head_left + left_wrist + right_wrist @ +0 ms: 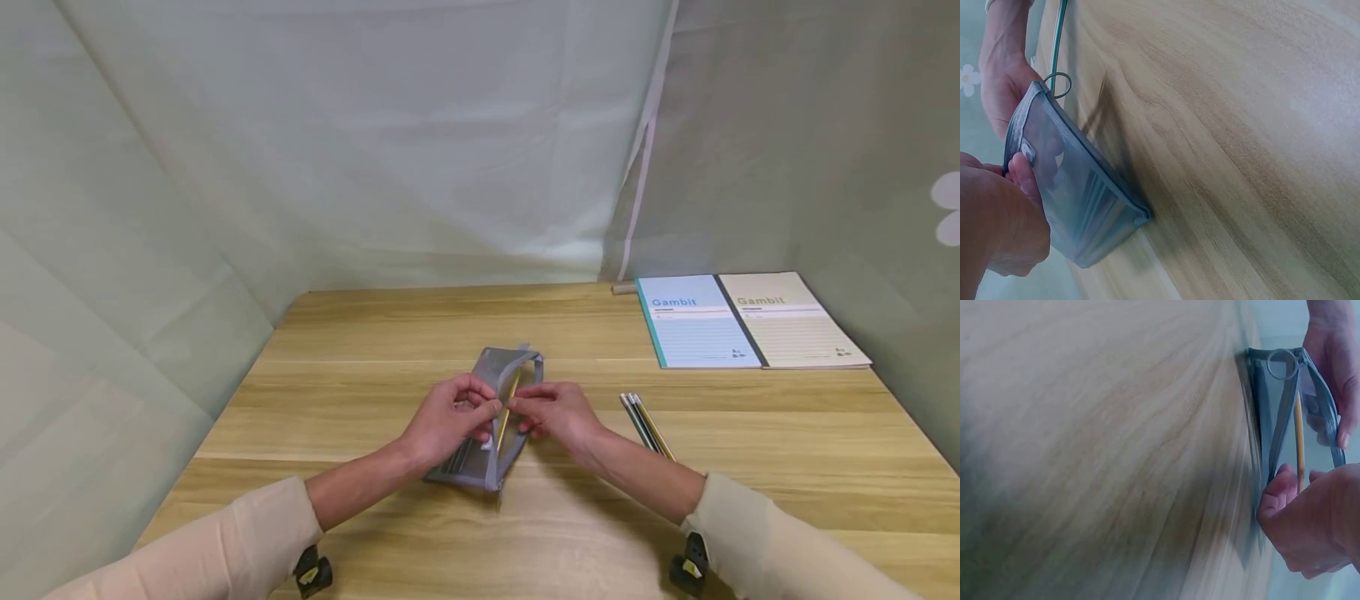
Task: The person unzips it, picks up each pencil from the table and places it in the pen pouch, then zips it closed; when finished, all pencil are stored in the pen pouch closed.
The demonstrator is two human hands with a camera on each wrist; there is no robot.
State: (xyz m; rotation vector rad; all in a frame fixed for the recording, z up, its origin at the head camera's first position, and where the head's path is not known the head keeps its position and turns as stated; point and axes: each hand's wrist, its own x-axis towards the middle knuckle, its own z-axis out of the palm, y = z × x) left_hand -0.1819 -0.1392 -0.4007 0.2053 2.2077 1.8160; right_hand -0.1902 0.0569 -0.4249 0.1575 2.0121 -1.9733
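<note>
A grey see-through zip pencil case (pixel 489 363) lies on the wooden table with its mouth spread. My left hand (pixel 448 418) pinches the left rim of that mouth between thumb and fingers. At the mouth, my right hand (pixel 564 417) holds a yellow pencil (pixel 1300 437) with thumb and fingertips; its other fingers lie by the opposite rim. The pencil stands lengthwise inside the opening, its lower part hidden by the hand in the right wrist view. Through the case's side (pixel 1079 181) several slim sticks show faintly. A ring pull hangs at the zip's end.
Several pencils (pixel 647 423) lie together on the table (pixel 375 333), right of the case and partly behind the right forearm. A blue notebook (pixel 697 333) and a beige notebook (pixel 798 329) lie side by side at the back right. Hanging cloth (pixel 450 150) borders the table's far side.
</note>
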